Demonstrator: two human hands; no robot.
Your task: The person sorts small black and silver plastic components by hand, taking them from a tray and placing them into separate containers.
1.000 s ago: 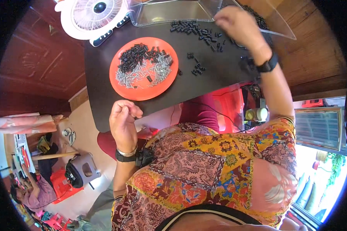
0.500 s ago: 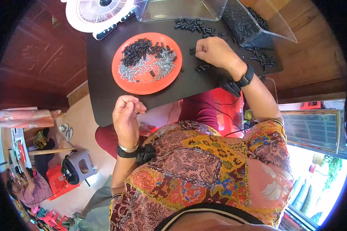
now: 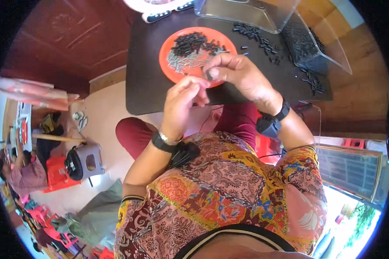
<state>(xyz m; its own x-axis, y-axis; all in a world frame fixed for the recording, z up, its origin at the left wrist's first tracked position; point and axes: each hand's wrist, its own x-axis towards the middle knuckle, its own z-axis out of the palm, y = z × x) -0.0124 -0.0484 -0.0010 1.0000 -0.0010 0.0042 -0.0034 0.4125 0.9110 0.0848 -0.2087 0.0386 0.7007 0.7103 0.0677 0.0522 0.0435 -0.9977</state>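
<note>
On the far side of the scene stands the dark desk (image 3: 151,64), the largest thing here, with its near edge just above the lap of the person. At its far right a clear plastic box (image 3: 263,15) stands with a clear sloped lid (image 3: 320,43) beside it, and loose black pieces (image 3: 255,34) lie scattered on the desk near them. Left of the box lies a round orange plate (image 3: 168,64), which carries a heap of small black pieces (image 3: 192,41) and, on its near part, thin silver pieces (image 3: 183,62). At the far edge a white round device (image 3: 160,8) is only partly in view.

Both hands are raised together over the near edge of the plate. The right hand (image 3: 242,75) is closed in a pinch on a small black piece (image 3: 209,74); its end points toward the left hand, so I judge that its long axis runs about left to right. The left hand (image 3: 181,101) is just left and a little nearer, fingertips (image 3: 199,84) pinched together and almost touching this piece. I cannot tell if they hold something thin. The plate lies directly beyond both hands, very close, and the right hand is nearer to the loose pieces.
</note>
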